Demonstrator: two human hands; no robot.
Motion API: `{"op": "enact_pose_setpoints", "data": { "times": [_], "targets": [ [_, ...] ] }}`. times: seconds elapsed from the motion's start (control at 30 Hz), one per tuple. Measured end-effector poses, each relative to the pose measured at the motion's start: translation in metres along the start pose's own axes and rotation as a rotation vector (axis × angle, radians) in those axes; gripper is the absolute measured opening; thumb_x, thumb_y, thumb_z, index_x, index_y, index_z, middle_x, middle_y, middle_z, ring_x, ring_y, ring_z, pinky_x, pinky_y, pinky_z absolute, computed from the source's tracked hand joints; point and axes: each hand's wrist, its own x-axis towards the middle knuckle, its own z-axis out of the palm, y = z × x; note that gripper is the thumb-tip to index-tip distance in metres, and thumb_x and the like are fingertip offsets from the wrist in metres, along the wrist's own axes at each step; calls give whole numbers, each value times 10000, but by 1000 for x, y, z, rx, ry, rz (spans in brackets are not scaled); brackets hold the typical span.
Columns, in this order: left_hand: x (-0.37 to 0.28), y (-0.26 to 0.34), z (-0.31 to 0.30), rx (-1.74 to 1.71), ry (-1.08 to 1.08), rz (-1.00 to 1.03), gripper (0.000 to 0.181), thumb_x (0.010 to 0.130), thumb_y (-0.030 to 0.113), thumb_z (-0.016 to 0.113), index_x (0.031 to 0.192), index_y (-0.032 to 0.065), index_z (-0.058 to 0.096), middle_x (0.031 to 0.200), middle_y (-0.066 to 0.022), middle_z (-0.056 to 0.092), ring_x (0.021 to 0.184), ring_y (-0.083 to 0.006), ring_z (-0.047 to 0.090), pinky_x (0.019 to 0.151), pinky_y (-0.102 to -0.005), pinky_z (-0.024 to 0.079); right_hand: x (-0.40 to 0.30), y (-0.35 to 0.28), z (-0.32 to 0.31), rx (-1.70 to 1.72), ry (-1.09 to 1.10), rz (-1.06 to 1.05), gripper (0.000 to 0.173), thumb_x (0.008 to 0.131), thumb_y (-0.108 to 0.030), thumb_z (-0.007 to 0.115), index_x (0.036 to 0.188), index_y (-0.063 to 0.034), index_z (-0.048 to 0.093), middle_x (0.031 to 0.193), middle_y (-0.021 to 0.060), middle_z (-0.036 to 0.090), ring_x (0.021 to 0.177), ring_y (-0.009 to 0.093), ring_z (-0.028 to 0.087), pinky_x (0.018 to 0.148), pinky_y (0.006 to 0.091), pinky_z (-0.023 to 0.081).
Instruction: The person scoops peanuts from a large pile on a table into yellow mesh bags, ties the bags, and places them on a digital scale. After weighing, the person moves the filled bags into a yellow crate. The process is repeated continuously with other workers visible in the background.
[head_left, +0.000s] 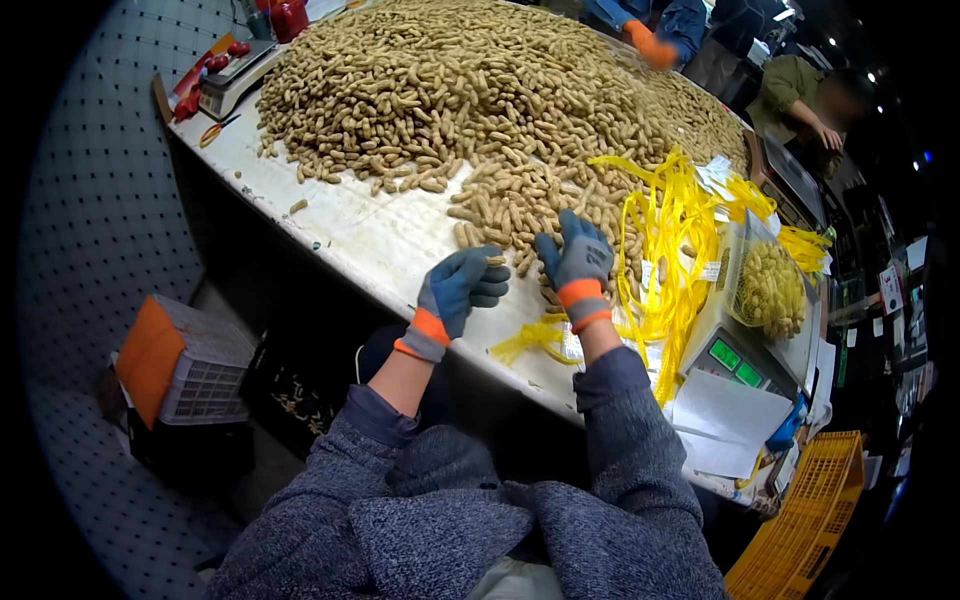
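My left hand (459, 283), in a blue-grey and orange work glove, pinches an unshelled peanut (496, 261) between thumb and fingers above the white tabletop (375, 240). Close by on the right, my right hand (579, 251) wears the matching glove. Its thumb and fingers are spread at the near edge of a large heap of unshelled peanuts (450, 90), and I see nothing held in it. Whether its fingertips touch the peanuts, I cannot tell. A bunch of yellow mesh net bags (667, 232) with white tags lies just right of that hand.
On the right, a digital scale (701, 341) bears a net bag of peanuts (772, 292). White paper (727, 420) lies in front; a yellow plastic crate (802, 517) stands below. Scissors (217, 131) lie near another scale (236, 79). A co-worker's orange glove (651, 46) reaches over the far side.
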Motion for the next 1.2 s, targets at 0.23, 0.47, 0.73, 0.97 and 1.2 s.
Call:
{"op": "enact_pose_setpoints", "data": {
  "times": [0.23,0.47,0.73,0.97,1.2],
  "targets": [
    [4,-7,-5,-173,-77,-138,381,872,270,505,1193,65,482,1108,-83,560,959,-169,568,756,-274,477,22,6,24,-134,-178,89,315,754,-388,581,935,-133,624,975,82,575,954,292,499,821,421,369],
    [5,-3,1,-183,-36,-205,358,857,292,531,1164,109,511,1007,-18,553,828,-123,553,673,-234,448,-17,1,-2,449,174,-82,212,709,-250,671,866,-113,634,806,84,602,767,266,553,677,359,419],
    [6,-11,-3,-68,-96,-231,365,841,282,577,1145,89,514,938,-11,560,711,-93,529,588,-200,414,-35,-1,-5,662,177,49,210,712,-191,675,866,-55,633,824,98,617,759,245,571,696,339,442],
    [-2,0,17,23,-136,-152,419,831,213,590,1205,68,469,950,-30,563,678,-96,526,578,-195,411,-49,-4,-13,859,116,103,209,735,-154,654,893,-18,630,847,125,615,779,240,581,710,327,455],
    [3,-9,7,44,-184,-73,387,816,120,570,1184,44,479,818,-28,567,594,-62,475,493,-172,381,-73,-25,-13,798,-78,-5,240,752,-208,642,922,-40,622,849,129,622,818,274,585,725,359,453]
  ]
}}
